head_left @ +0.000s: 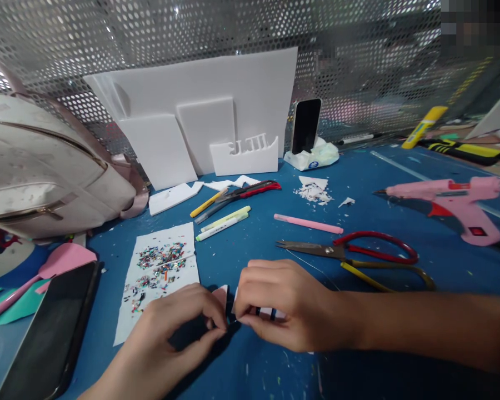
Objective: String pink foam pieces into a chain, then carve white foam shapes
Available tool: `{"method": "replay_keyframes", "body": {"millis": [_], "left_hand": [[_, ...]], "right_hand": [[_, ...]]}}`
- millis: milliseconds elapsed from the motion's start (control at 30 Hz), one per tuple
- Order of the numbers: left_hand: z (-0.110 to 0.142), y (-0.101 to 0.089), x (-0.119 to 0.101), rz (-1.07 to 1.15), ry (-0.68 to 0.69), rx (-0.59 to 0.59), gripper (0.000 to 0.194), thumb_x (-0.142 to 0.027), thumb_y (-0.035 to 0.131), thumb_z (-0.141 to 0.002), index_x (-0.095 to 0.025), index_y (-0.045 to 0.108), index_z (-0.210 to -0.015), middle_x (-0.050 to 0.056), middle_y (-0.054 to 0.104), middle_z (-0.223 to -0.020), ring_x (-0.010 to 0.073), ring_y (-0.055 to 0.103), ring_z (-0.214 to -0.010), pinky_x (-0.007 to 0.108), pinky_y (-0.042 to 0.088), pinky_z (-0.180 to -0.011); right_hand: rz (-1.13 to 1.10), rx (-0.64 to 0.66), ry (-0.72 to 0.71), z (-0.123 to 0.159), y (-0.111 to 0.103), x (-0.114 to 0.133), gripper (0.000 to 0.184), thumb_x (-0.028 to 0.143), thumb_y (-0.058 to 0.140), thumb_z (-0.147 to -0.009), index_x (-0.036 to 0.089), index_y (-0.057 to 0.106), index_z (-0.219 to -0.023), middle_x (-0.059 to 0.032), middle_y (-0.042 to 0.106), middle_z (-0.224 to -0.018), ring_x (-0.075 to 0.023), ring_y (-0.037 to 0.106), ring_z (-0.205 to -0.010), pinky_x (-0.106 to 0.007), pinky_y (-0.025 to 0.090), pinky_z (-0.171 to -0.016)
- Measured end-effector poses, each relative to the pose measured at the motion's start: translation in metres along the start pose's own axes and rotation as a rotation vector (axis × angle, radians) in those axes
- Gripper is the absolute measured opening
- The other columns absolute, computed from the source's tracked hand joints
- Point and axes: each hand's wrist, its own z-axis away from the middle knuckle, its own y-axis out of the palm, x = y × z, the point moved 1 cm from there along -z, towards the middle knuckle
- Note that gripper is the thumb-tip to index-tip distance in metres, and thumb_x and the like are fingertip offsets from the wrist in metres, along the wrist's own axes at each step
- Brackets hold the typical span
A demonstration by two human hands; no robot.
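Observation:
My left hand is closed in a pinch, thumb against forefinger, low in the middle of the view. Close beyond its fingertips shows a small pale pinkish piece. Facing it, my right hand also pinches, with fingers curled down and the tips a short way from the left ones. Under its palm a white-pink piece with dark gaps is partly visible. Whatever sits in either pinch is too small or hidden to name. Left of the hands lies a white sheet strewn with tiny coloured bits.
Scissors, a pink pen and a pink glue gun lie right. Highlighters and a red cutter lie ahead, before white foam boards. A phone and backpack are left; another phone stands behind.

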Motion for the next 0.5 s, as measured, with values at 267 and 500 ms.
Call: {"method": "replay_keyframes", "body": {"millis": [267,500], "left_hand": [[0.004,0.015,-0.005,0.011,-0.005,-0.211,0.013,-0.010,0.067,-0.086,-0.021,0.064,-0.083,-0.005,0.069,-0.074,0.0066,0.068,-0.067,0.012,0.053,-0.069],[0.013,0.016,-0.003,-0.020,0.051,-0.225,0.017,-0.012,0.072,-0.088,-0.024,0.063,-0.096,-0.005,0.071,-0.083,0.0081,0.070,-0.075,0.015,0.055,-0.074]], "right_hand": [[0.040,-0.015,-0.051,0.000,0.002,0.001,0.007,0.011,0.058,-0.089,0.016,0.062,-0.085,0.0001,0.060,-0.078,-0.0132,0.050,-0.074,-0.027,0.039,-0.068],[0.061,-0.039,-0.085,0.000,0.001,0.003,0.007,0.012,0.061,-0.089,0.016,0.062,-0.084,0.0003,0.061,-0.078,-0.0126,0.049,-0.071,-0.025,0.040,-0.067]]}}
